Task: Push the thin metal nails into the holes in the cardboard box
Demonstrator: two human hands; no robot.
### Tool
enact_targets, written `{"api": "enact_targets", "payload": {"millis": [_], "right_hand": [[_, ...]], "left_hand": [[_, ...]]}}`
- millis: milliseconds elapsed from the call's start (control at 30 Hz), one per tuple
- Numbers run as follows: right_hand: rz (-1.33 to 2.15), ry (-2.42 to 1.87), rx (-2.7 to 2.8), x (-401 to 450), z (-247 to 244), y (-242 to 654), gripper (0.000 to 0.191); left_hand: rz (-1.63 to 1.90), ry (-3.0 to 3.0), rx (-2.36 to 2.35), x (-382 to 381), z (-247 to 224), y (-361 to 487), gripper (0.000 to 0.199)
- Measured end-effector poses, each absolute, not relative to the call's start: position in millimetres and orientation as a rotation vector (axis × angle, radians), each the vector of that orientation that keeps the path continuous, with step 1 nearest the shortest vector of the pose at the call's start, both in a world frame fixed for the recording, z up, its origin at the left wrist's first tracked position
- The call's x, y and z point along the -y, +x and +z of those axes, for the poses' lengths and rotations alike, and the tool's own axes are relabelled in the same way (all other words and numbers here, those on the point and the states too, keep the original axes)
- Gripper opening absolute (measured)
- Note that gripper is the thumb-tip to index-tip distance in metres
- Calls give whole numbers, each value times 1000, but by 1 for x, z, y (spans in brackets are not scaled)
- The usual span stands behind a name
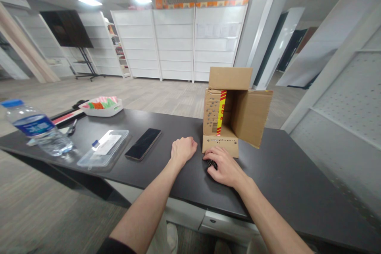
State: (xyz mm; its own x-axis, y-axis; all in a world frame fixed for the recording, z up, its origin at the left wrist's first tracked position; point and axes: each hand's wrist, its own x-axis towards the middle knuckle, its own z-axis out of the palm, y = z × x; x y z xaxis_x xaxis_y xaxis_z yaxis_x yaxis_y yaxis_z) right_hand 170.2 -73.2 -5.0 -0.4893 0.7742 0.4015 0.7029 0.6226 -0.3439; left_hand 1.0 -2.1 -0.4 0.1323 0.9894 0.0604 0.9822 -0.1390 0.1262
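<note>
My left hand rests on the dark desk in a closed fist; whatever it may hold is hidden. Close by, my right hand is palm down with its fingers curled over small thin, dark, shiny pieces between thumb and fingertips; their kind is too small to tell. Just beyond the right hand stands an open cardboard box, its opening facing me. Small round metallic dots show on its left flap, and a row of dark holes runs along the lower flap. Red-and-yellow tape crosses the left flap.
Left on the desk lie a black phone and a clear plastic case. A water bottle leans in view at far left. Behind them sits a white basket with colourful packets. A drawer is under the front edge.
</note>
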Motion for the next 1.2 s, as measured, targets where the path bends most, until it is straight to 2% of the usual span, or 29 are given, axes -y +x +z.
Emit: {"api": "enact_targets", "payload": {"millis": [800,1200], "right_hand": [[177,-1202,2313,72,-5,170,21],[201,-1175,2317,70,-8,171,26]], "left_hand": [[209,2346,-2018,1,-1,0,38],[198,2356,-2020,0,-3,0,39]]}}
